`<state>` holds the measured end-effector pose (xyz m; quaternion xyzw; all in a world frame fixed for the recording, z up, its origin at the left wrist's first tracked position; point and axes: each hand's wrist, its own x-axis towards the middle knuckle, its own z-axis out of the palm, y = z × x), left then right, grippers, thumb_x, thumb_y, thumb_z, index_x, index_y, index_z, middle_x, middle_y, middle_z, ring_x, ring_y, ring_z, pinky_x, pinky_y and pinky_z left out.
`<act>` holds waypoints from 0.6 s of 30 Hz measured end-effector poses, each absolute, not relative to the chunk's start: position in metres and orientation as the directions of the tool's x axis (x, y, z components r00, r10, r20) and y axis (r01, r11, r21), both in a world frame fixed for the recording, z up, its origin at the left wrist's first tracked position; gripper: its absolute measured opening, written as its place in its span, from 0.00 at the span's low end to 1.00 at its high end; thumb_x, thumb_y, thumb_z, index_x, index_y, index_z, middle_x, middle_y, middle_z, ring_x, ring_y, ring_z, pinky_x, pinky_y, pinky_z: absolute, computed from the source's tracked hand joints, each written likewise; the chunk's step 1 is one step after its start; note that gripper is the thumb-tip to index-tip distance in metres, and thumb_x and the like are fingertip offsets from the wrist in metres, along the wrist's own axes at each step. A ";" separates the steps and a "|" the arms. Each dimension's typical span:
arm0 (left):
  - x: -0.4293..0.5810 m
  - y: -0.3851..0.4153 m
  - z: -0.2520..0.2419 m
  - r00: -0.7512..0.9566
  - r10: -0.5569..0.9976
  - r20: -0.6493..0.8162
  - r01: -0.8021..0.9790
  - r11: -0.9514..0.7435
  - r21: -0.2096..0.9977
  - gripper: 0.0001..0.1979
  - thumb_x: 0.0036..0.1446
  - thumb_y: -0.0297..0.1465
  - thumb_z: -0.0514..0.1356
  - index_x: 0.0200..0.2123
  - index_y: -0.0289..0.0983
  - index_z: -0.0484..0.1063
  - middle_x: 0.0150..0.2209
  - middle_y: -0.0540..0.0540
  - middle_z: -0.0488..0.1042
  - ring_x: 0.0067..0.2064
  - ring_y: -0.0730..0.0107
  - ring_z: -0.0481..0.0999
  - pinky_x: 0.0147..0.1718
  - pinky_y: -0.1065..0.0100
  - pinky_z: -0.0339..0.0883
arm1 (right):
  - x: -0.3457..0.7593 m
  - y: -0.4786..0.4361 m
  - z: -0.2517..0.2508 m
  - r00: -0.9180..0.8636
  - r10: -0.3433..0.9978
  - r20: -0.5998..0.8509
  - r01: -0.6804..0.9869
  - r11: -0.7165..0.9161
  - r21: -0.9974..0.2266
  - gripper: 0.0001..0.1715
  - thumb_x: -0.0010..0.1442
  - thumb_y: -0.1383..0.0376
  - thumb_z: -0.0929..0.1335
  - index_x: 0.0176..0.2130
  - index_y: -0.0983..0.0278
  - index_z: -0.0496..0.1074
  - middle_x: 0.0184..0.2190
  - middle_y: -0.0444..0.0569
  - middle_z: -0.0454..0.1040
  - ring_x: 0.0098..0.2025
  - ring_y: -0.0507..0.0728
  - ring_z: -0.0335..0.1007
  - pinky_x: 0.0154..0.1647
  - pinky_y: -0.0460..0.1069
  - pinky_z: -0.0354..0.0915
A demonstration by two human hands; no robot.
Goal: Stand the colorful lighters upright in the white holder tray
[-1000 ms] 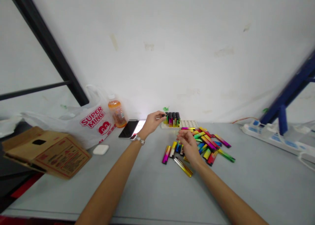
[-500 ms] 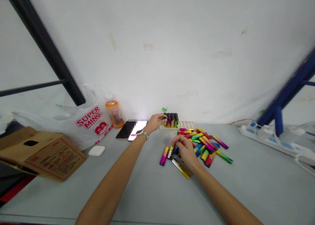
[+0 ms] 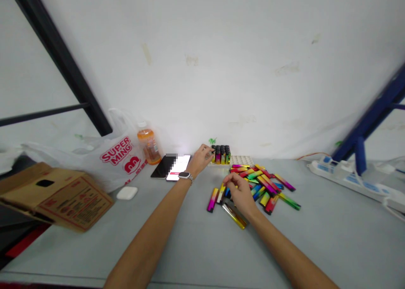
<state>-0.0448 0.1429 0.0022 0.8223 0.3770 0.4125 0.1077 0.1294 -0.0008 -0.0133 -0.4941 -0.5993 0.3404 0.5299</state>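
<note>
- The left hand [image 3: 202, 157] reaches far across the grey table [image 3: 190, 247] to the white tray [image 3: 243, 159] by the wall; its fingertips are bunched against the near-left corner of the block of upright lighters [image 3: 222, 154] standing in that tray; whether they pinch one black cap or only touch it is too small to tell.
- The right hand [image 3: 239, 193] rests nearer, palm down, over the left edge of the loose lighters [image 3: 264, 182]; its fingers are curled with the tips drawn together on a lighter there; I cannot tell whether that one is gripped or merely touched.
- The loose lighters lie flat in a fan just right of and beyond the right hand; most point their long axes away and to the left, towards the tray; the tray sits just behind the heap, so the right hand is nearer the heap and the left hand is at the tray.
- Three lie apart at the left of the heap: a pink lighter [image 3: 212, 199], a silver-yellow lighter [image 3: 221, 193] beside it, and a gold lighter [image 3: 234, 215] slanting under the right wrist.
- A watch [image 3: 185, 176] is on the left wrist.
- To the left are two phones [image 3: 172, 166], one lit, an orange bottle [image 3: 148, 147], a plastic bag [image 3: 117, 158], a white case [image 3: 127, 193] and a cardboard box [image 3: 53, 196]; a power strip [image 3: 351, 177] lies far right.
</note>
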 end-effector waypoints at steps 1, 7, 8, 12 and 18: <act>-0.045 0.141 0.002 0.379 0.704 0.600 0.573 -0.688 0.445 0.13 0.61 0.30 0.56 0.48 0.37 0.73 0.46 0.45 0.68 0.36 0.73 0.76 0.43 0.67 0.74 | 0.130 -0.002 -0.011 0.043 0.946 0.320 0.303 0.293 -0.907 0.08 0.56 0.67 0.62 0.31 0.62 0.70 0.29 0.46 0.72 0.33 0.57 0.66 0.38 0.51 0.60; -0.045 0.125 0.004 0.403 0.691 0.601 0.724 -0.642 0.253 0.26 0.55 0.20 0.52 0.57 0.39 0.69 0.50 0.43 0.67 0.42 0.68 0.74 0.45 0.66 0.72 | 0.129 -0.016 -0.001 -0.283 0.860 0.425 0.646 0.498 -0.578 0.21 0.48 0.70 0.67 0.43 0.59 0.75 0.44 0.50 0.70 0.50 0.63 0.61 0.54 0.58 0.53; -0.045 0.121 0.004 0.398 0.688 0.606 0.729 -0.638 0.246 0.27 0.55 0.19 0.52 0.58 0.40 0.68 0.50 0.43 0.67 0.44 0.66 0.73 0.46 0.66 0.71 | 0.128 -0.018 0.001 -0.349 0.842 0.411 0.660 0.532 -0.530 0.24 0.47 0.69 0.68 0.46 0.57 0.75 0.47 0.51 0.69 0.51 0.63 0.60 0.55 0.59 0.51; -0.044 0.100 0.001 0.241 0.724 0.647 0.736 -0.571 0.364 0.28 0.55 0.21 0.53 0.60 0.39 0.64 0.51 0.42 0.67 0.45 0.64 0.73 0.47 0.63 0.71 | 0.124 -0.023 0.001 -0.491 0.803 0.337 0.695 0.594 -0.404 0.23 0.48 0.67 0.70 0.46 0.56 0.76 0.51 0.51 0.66 0.54 0.63 0.57 0.57 0.60 0.46; -0.058 0.082 -0.009 0.047 0.785 0.617 0.652 -0.492 0.576 0.15 0.56 0.22 0.53 0.44 0.37 0.72 0.44 0.44 0.69 0.37 0.70 0.73 0.35 0.69 0.71 | 0.122 -0.007 -0.007 -0.395 0.852 0.344 0.806 0.501 -0.314 0.16 0.56 0.63 0.67 0.46 0.58 0.75 0.48 0.52 0.68 0.53 0.63 0.57 0.56 0.60 0.47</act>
